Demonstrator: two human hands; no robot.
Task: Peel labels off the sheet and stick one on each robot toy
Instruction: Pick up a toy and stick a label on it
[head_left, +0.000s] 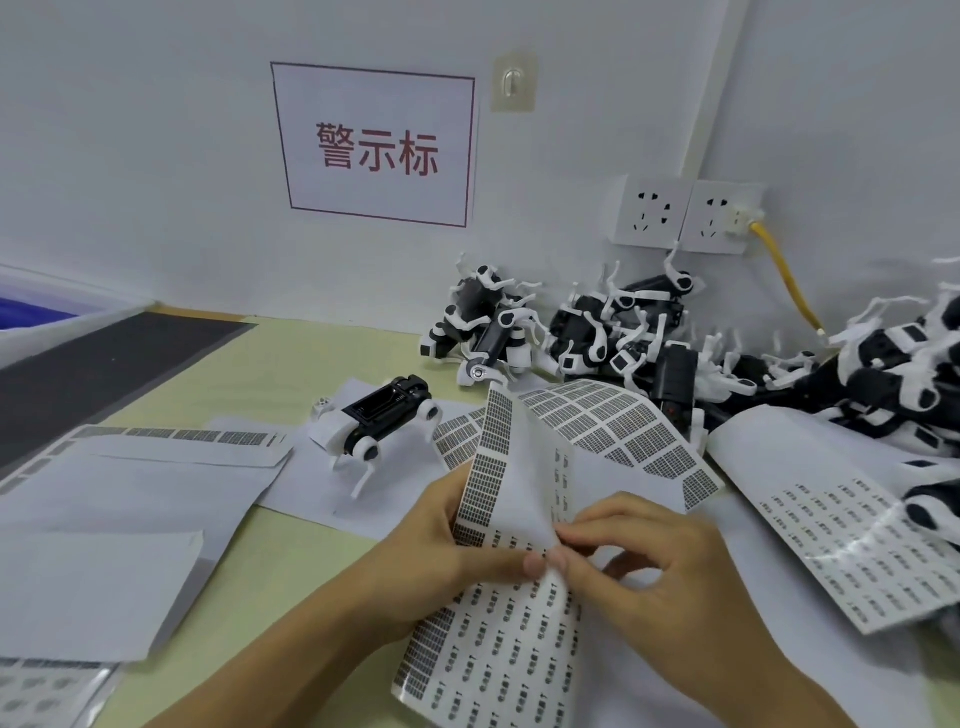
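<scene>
From my seat, far left on the worktop (270, 364) lie spent sheets (156, 483), mostly bare backing with only a strip of print along the top edge. Just right of them 1 toy (382, 421) stands apart on white paper, belly up I think, its black underside showing, within easy reach of the hands.

Then my left hand (441, 551): thumb laid on the face of the label sheet (498, 639), fingers hidden behind the curled part, so it grips the sheet and bends it back. The upper part of the sheet stands folded up between the hands, and the lower part lies on the worktop toward me. My right hand (649, 566) meets the left at the fold, thumb and forefinger pinched together at the sheet's edge; whether a label is already lifted between them I cannot tell, it is too small.

So I judge the step to be peeling, not yet sticking. The next move calls for a clean lift of 1 label without tearing it or dragging its neighbours, then a carry left to the single toy.

Further right, another sheet (852, 551) lies curled, and behind it the pile of toys (675, 343) is heaped against the wall, waiting, I take it, for labels
</scene>
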